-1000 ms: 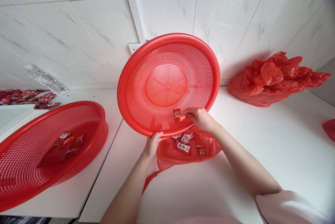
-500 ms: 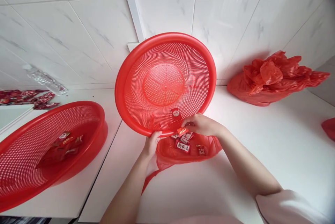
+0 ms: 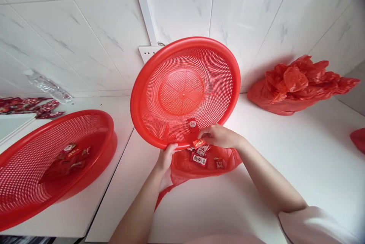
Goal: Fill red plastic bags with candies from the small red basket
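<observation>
A red mesh plastic basket [image 3: 184, 51] is tipped toward me, with its lower rim over an open red plastic bag [image 3: 182, 173]. My left hand [image 3: 165, 158] grips that rim at lower left, thumb on top; its other fingers are hidden behind. Inside the basket, a small dark red packet [image 3: 192, 124] lies near the lower side. My right hand [image 3: 218, 136] is curled at the lower right rim, closed around wrapped candy, with an orange-red wrapped candy [image 3: 199, 143] at its fingertips. Several candies lie in the bag, including a red and white one [image 3: 199, 159].
At left stands a second red basket [image 3: 110, 137] with several wrapped candies in it. Behind it are a clear plastic bottle [image 3: 51, 87] and red packets [image 3: 47, 107]. A bunched red plastic bag [image 3: 296, 88] sits against the tiled wall at right. A socket [image 3: 146, 51] is behind the basket.
The tipped basket has shifted slightly right, uncovering more of the wall socket. Both hands stay in nearly the same place.
</observation>
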{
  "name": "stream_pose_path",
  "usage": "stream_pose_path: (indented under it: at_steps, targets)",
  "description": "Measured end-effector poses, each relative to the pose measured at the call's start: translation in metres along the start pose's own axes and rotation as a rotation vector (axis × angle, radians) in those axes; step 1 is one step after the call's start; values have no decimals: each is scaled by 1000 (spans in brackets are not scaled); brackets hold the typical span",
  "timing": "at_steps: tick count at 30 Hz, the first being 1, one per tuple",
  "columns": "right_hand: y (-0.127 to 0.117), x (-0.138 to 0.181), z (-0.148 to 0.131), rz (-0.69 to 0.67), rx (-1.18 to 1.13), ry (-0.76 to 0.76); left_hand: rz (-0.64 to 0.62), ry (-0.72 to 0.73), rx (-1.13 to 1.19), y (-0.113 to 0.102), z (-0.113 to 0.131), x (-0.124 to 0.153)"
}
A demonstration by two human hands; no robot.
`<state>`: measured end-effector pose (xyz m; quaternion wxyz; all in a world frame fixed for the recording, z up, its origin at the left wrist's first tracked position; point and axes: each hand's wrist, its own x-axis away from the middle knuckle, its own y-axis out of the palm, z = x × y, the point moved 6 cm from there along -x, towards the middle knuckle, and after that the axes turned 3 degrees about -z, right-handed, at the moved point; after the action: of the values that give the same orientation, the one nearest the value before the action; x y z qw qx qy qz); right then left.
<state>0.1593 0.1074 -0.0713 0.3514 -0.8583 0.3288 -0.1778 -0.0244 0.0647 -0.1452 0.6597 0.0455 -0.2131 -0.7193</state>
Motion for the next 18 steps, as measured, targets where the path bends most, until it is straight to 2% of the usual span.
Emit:
stream_pose_path:
  at_steps: [8, 11, 13, 16, 18]
  targets:
    - [-1, 1, -2, -13, -42, -38, 0, 48, -23, 4, 7, 0]
    - [-4, 0, -3, 94, -15, -80, -11, 44, -22, 5, 6, 0]
    - [-3, -2, 3, 154, 83, -45, -17, 32, -11, 5, 4, 0]
    - [9, -9, 10, 102, 229, -15, -25, 44, -27, 6, 4, 1]
    - [15, -12, 11, 63, 224, -41, -24, 92, -47, 6, 7, 1]
